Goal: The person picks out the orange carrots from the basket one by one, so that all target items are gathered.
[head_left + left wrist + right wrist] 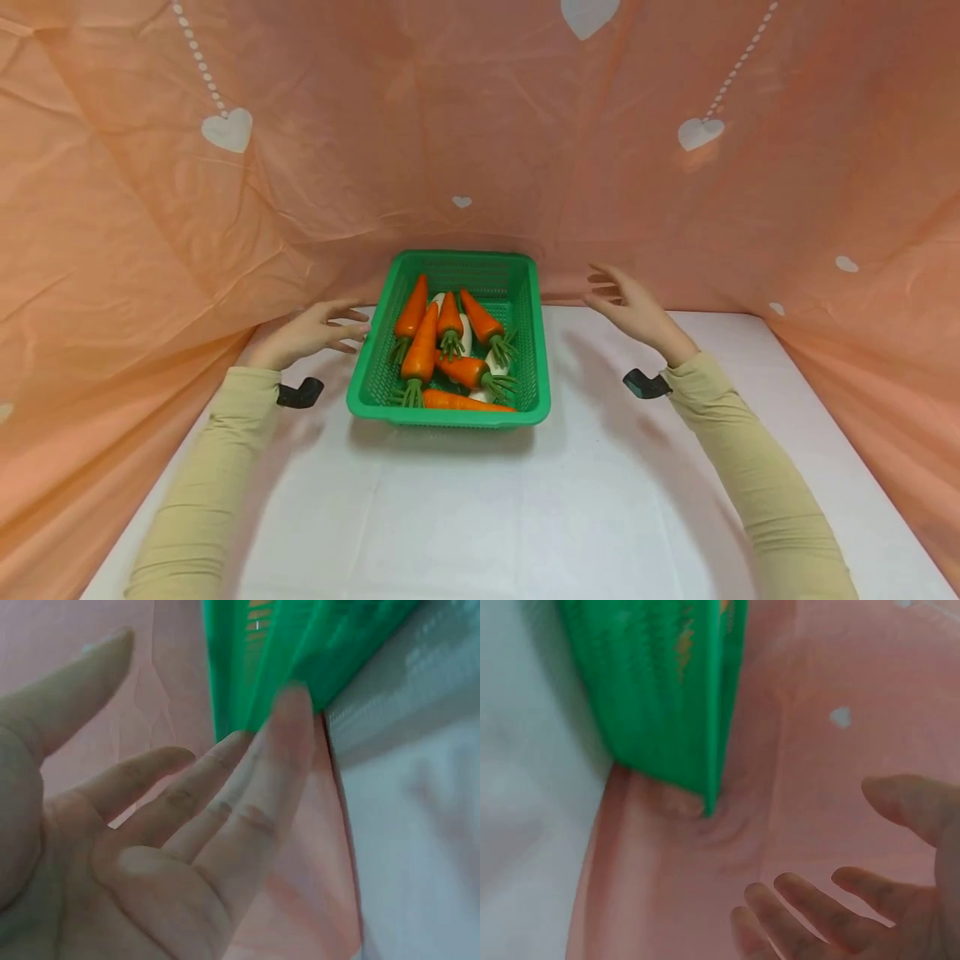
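A green plastic basket (448, 419) with perforated walls stands toward the back of the white table. Inside it lie several orange carrots (422, 346) with green stem tops, and several white objects (466, 333) partly hidden under them. My left hand (311, 333) is at the basket's left side, fingers extended, the fingertips close to its rim. In the left wrist view those fingers (255, 817) overlap the basket wall (285, 660). Off to the basket's right, my right hand (633, 310) hovers apart from it, fingers spread loosely and holding nothing.
A white cloth (450, 517) covers the table. Orange curtain fabric (465, 125) with white hearts hangs behind and along both sides, meeting the table's edges. A black camera mount (300, 392) sticks out from the left wrist, another mount (647, 384) from the right.
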The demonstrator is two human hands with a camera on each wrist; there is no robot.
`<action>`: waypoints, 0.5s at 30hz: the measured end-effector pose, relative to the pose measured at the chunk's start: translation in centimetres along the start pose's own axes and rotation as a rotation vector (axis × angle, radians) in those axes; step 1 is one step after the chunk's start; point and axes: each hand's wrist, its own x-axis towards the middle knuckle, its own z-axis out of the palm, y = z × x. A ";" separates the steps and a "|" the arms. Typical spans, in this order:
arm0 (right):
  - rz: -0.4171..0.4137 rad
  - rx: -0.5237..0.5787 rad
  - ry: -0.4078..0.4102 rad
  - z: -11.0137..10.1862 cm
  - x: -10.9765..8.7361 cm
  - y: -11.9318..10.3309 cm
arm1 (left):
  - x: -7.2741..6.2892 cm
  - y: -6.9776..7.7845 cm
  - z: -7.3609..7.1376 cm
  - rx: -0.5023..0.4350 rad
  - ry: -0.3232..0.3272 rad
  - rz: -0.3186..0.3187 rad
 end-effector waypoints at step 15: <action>0.005 0.292 -0.125 1.9 1.6 -4.3 | 0.4 -0.1 1.3 -0.015 -0.020 -0.046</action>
